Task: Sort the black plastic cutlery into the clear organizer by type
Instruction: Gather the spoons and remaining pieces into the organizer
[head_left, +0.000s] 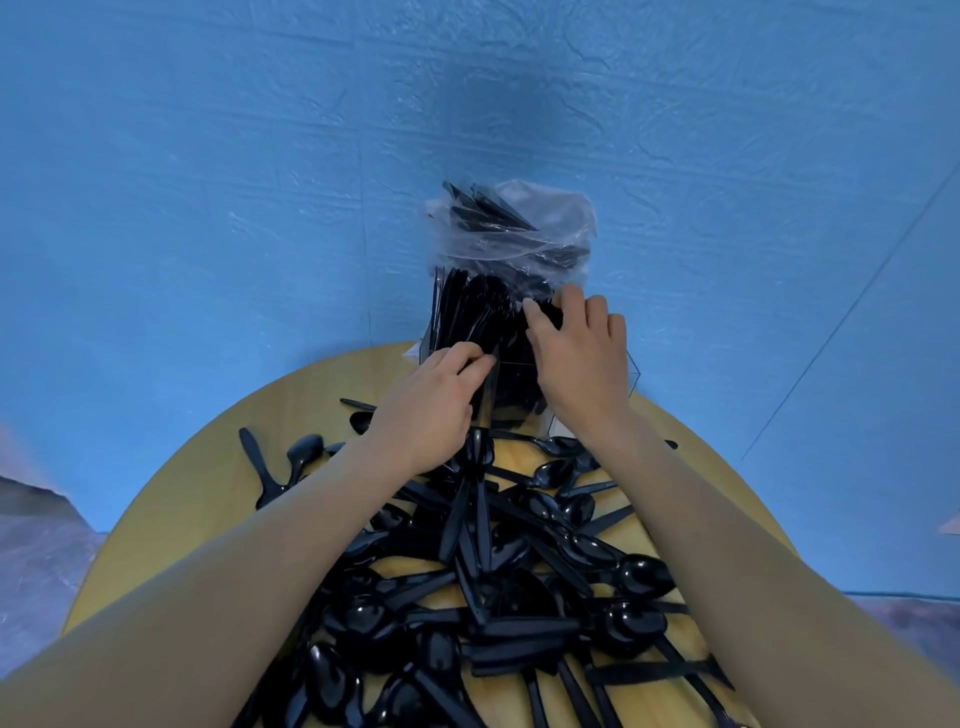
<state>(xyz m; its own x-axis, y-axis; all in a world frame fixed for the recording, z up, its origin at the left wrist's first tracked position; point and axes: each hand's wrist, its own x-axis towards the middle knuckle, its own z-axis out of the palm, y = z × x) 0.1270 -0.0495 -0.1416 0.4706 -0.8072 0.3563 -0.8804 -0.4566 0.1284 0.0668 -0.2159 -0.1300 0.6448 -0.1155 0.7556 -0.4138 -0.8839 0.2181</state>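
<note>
Reaching into the clear organizer at the counter's far edge — left hand and right hand, each grip pinching black cutlery standing inside. Loose spoons and knives heaped nearer — plastic bag behind.

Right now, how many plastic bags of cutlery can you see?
1. The clear plastic bag of black cutlery sits behind the clear organizer, at the round table's far edge, beyond both hands. Another bag could be hidden behind it.

Both hands, left hand and right hand, at the far clear organizer, black cutlery pile near on the round table.
</note>
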